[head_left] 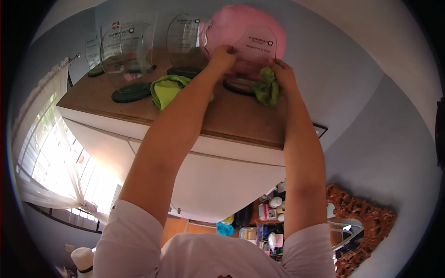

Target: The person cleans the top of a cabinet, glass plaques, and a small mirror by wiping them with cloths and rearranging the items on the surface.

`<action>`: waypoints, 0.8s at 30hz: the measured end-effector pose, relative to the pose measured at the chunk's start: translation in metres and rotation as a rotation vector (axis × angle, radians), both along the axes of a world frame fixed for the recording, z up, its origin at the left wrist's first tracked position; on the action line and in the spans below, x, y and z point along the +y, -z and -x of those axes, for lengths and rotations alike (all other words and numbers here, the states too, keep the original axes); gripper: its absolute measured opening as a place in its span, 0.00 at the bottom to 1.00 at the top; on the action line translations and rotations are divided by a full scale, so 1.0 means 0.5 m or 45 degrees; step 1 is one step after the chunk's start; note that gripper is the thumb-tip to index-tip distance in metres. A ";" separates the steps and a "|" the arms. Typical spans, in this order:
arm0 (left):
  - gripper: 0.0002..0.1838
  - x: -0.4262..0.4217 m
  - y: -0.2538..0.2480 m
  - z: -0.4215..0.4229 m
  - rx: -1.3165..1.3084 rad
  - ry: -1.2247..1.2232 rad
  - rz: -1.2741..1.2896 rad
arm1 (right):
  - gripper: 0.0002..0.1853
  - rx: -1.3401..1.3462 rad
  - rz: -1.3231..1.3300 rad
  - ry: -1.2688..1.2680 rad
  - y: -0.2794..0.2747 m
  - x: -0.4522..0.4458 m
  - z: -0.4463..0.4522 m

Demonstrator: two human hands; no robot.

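Note:
A clear glass plaque with printed lettering stands on a dark oval base on the cabinet top. My left hand grips its left edge, fingers partly hidden behind the glass. At the plaque's lower right edge, my right hand is closed on a crumpled green cloth, which hangs beside the base. A second, brighter green cloth lies bunched near the front edge, left of my left forearm. Behind the plaque sits a large pink rounded thing; its kind is unclear.
More glass plaques, one tall, one behind it and another, stand on the brown cabinet top. A curtained window is at left. Low at right hangs a carved mirror frame, near a cluttered shelf.

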State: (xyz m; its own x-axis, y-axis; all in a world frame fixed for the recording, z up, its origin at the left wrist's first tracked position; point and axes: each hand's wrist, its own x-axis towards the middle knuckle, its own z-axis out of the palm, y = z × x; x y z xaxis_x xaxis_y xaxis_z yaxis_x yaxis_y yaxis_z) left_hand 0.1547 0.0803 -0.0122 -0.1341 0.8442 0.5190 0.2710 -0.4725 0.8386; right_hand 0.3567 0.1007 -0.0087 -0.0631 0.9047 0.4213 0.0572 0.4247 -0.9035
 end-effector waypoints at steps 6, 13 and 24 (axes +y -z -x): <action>0.09 0.016 0.042 0.027 0.068 0.110 0.275 | 0.22 -0.306 0.046 -0.048 0.013 0.011 -0.013; 0.13 0.004 0.043 0.024 0.113 0.082 0.205 | 0.18 -0.337 0.005 -0.056 0.033 0.040 -0.024; 0.48 -0.056 0.026 0.014 0.859 0.035 0.222 | 0.31 -0.694 0.086 -0.229 0.009 -0.011 -0.017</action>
State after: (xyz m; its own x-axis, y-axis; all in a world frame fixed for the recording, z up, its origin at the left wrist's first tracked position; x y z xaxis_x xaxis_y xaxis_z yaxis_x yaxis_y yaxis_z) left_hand 0.1477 0.0524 -0.0253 0.1926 0.9211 0.3382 0.7494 -0.3606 0.5552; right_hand 0.3651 0.0953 -0.0131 -0.4099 0.8836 0.2264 0.4545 0.4130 -0.7892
